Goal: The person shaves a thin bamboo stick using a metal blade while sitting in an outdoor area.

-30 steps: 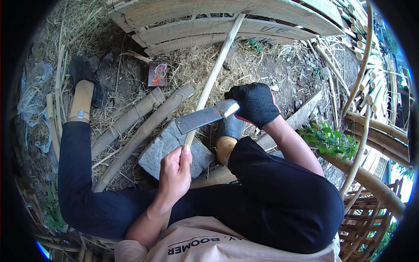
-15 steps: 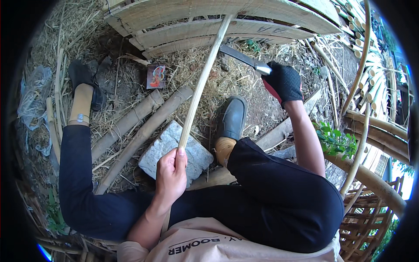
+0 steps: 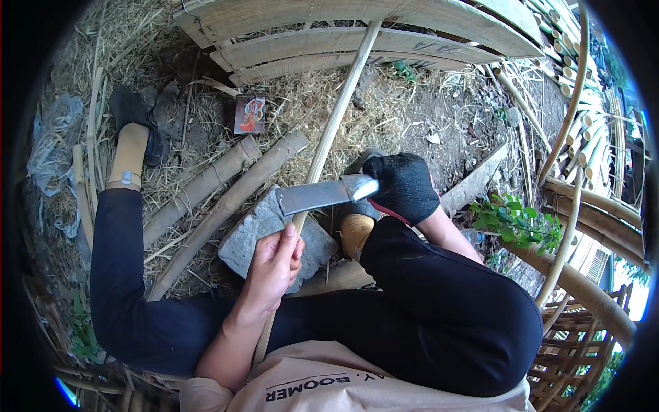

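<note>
My bare left hand [image 3: 271, 271] is closed round a long pale bamboo strip [image 3: 341, 103]. The strip slants up and away, its far end against a wooden slatted crate and its near end by my lap. In a black glove with red edging, my right hand [image 3: 405, 185] grips a machete [image 3: 312, 197]. Its broad, flat blade lies across the strip just beyond my left thumb; whether the edge bites into the wood cannot be told. A rough grey stone block [image 3: 240, 244] sits on the ground below the blade.
The slatted crate [image 3: 288, 41] stands at the far side. Two bamboo poles [image 3: 226, 196] lie left of the stone, near a small picture packet [image 3: 249, 115]. Clear plastic [image 3: 58, 147] lies far left. At right are cut bamboo [image 3: 587, 137], a leafy plant [image 3: 518, 223] and a woven basket [image 3: 576, 360].
My right hand has brought the machete nearer and to the left, from beside the strip's far part to across it above my left hand. My left hand keeps its grip.
</note>
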{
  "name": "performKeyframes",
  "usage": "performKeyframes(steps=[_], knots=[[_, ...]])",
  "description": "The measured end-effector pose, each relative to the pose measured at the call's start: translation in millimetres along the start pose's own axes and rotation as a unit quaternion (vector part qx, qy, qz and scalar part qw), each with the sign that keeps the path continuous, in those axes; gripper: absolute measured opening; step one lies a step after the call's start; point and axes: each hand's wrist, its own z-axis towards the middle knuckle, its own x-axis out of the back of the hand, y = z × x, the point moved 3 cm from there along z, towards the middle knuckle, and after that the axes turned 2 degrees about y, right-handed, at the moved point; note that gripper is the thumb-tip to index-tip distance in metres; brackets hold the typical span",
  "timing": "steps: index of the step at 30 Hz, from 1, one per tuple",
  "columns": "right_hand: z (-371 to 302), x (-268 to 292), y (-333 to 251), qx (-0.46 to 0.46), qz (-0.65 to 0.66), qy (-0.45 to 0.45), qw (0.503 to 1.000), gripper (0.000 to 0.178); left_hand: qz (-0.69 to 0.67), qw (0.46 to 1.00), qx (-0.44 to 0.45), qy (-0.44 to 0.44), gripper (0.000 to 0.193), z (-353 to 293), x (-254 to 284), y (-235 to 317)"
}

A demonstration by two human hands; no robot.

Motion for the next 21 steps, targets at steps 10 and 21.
performKeyframes(steps=[10,21], knots=[[27.6,-4.1,38.5,-0.123,-0.017,0.005,0.992,0.021,-0.005,1.000,0.000,-0.027,0.045,-1.0,-4.1,-5.0],[43.2,8.6,53.4,-0.115,-0.072,-0.008,0.991,0.022,0.012,0.999,-0.033,-0.021,0.045,1.3,-3.3,-1.0]])
